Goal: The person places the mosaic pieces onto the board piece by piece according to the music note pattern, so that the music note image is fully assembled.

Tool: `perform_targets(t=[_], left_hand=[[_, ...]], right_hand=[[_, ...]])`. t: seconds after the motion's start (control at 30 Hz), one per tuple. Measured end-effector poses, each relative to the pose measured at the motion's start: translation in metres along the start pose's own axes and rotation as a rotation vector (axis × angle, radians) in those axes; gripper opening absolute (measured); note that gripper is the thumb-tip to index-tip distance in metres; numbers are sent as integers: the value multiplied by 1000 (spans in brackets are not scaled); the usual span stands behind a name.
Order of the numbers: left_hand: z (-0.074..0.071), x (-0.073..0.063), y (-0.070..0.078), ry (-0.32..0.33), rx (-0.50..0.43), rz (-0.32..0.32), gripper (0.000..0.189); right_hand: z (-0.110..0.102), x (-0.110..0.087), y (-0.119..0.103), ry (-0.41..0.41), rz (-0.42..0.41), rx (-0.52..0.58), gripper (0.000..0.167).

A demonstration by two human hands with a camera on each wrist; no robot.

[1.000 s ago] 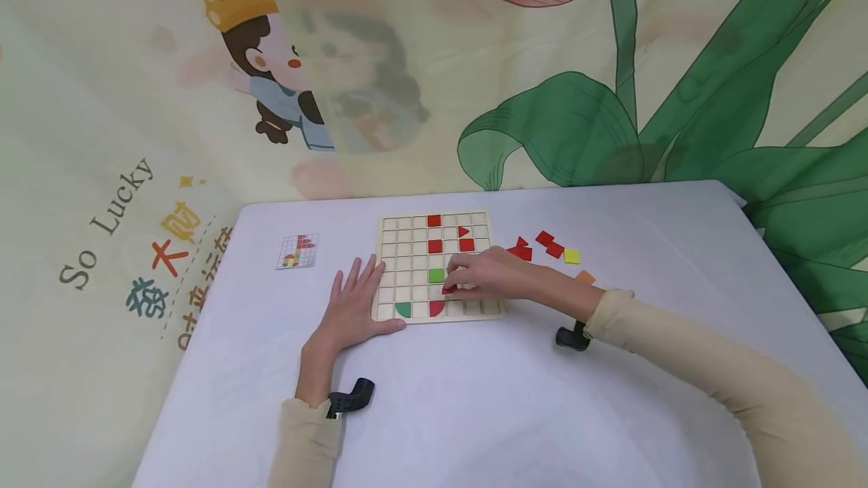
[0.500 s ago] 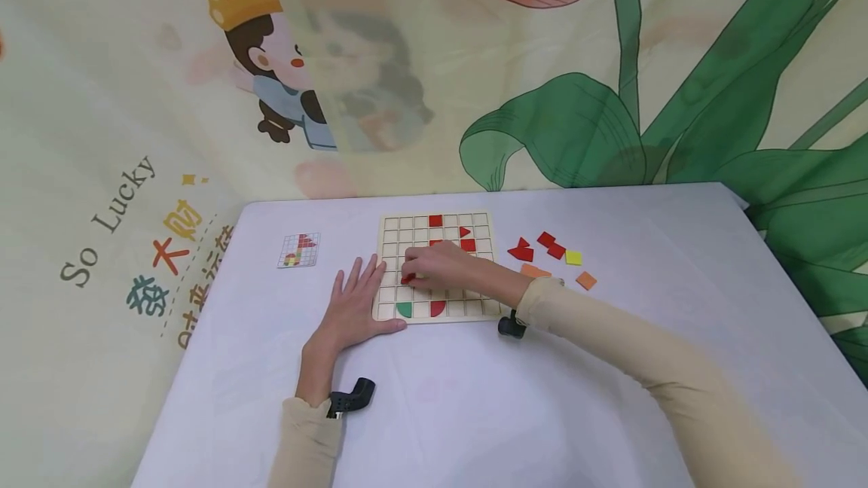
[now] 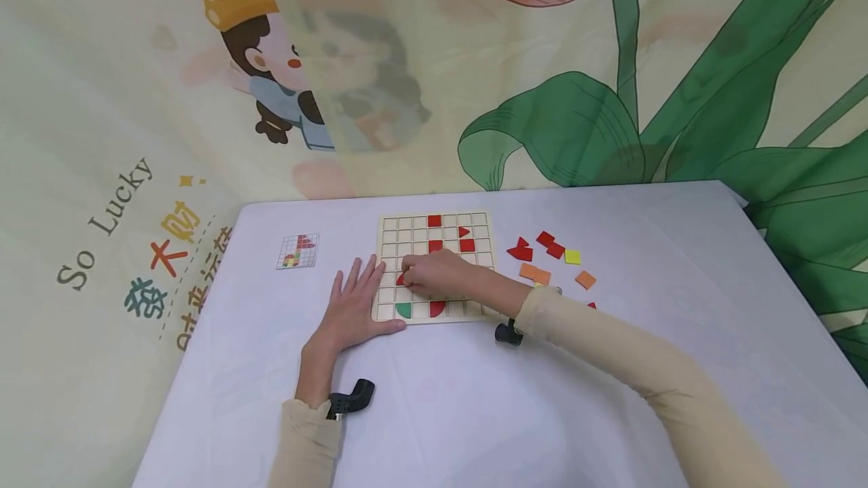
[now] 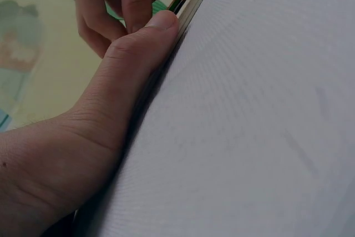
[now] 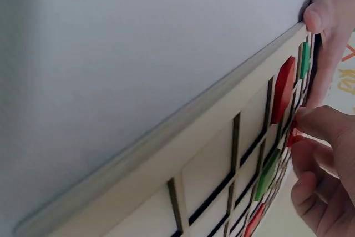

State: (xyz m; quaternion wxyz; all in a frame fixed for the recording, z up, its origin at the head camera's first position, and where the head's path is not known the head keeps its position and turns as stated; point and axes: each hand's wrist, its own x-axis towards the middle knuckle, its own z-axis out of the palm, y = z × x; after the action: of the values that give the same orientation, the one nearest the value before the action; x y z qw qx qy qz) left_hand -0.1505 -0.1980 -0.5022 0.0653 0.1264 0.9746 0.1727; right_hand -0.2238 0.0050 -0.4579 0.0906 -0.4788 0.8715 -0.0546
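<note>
A pale grid board lies on the table with red and green tiles in some squares. My left hand rests at its left edge, fingers spread, thumb along the near corner. Over the board's left part, my right hand pinches a small red tile with a rounded side, mostly covered by the fingers. In the right wrist view this red tile sits between thumb and finger, close to the board. A green quarter-circle tile and a red quarter-circle tile lie in the nearest row. A green square is hidden from the head view.
Right of the board lie loose red tiles, a yellow square and orange tiles. The right forearm partly covers others. A small pattern card lies left of the board. A printed cloth hangs behind the table.
My right hand has moved left across the board with the red tile, then stayed nearly in place over the last half second. The left hand has not moved.
</note>
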Motion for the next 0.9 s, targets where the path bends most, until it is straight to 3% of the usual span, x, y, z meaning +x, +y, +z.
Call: perform_targets(t=[0.2,0.37,0.47,0.7,0.9], left_hand=[[-2,-1,-1,-3,-5,-13,113],[-3,-1,-3,3,-6,-20,114],[-3,-1,-3,-2,-12,-18,114],[-3,-1,1,-1,-30,-14,114],[-1,0,2,1,-30,-6,114]], right_hand=[[-16,-28,-3,64,89,-5,25],[-21,-82,12,161,191,45,34],[-17,-122,29,197,307,86,38],[-15,-198,72,295,669,226,46],[-6,-235,86,290,742,221,48]])
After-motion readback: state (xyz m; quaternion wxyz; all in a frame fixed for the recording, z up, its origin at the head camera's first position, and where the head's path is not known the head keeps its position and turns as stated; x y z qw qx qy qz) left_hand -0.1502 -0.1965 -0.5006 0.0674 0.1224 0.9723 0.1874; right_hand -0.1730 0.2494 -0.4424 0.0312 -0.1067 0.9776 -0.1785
